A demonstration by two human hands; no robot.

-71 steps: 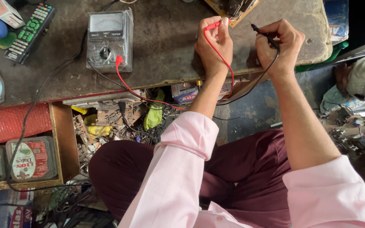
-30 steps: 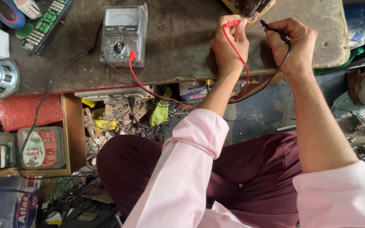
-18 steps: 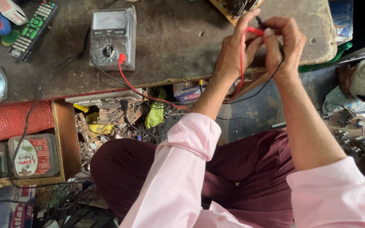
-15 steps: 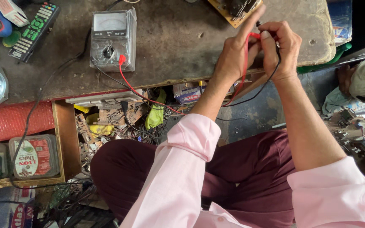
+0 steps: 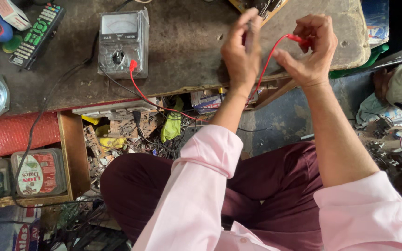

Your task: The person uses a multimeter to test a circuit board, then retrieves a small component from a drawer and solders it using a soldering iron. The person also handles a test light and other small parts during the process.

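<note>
The thin red test probe (image 5: 298, 39) sits pinched between the fingertips of the right hand (image 5: 310, 53), which is curled closed around it above the far right part of the worn grey workbench top (image 5: 187, 42); its red lead (image 5: 173, 108) arcs down between the two hands, passes behind the left wrist and runs along the bench's front edge to the grey box-shaped analogue meter with a round dial (image 5: 122, 44), where a red plug enters its face. The left hand (image 5: 242, 49) is closed too, fingers pointing up around something dark and slim, most likely a second probe, though the fingers hide nearly all of it and I cannot tell for sure. Just beyond the left fingertips a circuit board in a wooden frame (image 5: 259, 5) is cut off by the top edge. A black remote control with coloured buttons (image 5: 37, 29) lies at the bench's left end, well apart from the hands. Under the bench an open wooden drawer (image 5: 73, 153) holds a clutter of boards, wires and a yellow-green rag, hard to sort out. Pink sleeves and maroon trousers fill the foreground.
</note>
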